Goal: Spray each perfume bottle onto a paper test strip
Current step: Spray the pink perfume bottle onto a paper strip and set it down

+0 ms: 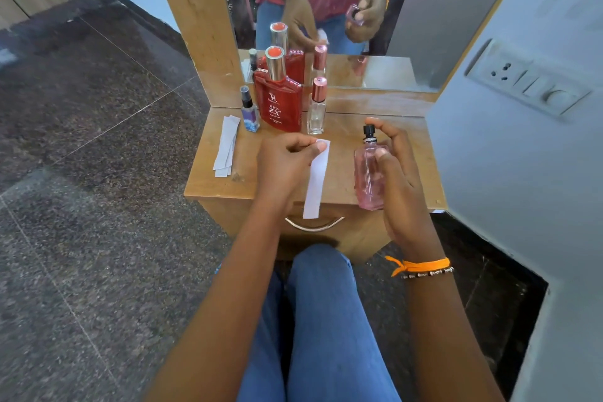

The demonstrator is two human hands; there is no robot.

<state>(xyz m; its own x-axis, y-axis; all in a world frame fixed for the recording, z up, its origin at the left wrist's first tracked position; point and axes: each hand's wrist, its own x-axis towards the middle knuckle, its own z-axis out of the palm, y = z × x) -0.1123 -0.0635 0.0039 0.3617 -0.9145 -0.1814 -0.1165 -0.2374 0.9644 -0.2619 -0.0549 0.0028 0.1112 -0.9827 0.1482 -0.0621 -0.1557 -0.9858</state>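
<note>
Hands over wooden table (401, 127): left hand (284, 166) pinches paper strip (316, 179) at top end, right hand (396, 173) grasps pink perfume bottle (367, 173) upright, just beside strip; 3 bottles (277, 98) behind

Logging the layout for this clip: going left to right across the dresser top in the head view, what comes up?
Spare paper strips → small blue spray bottle → red perfume bottle → clear bottle with rose cap → pink perfume bottle, held in the right hand.
</note>
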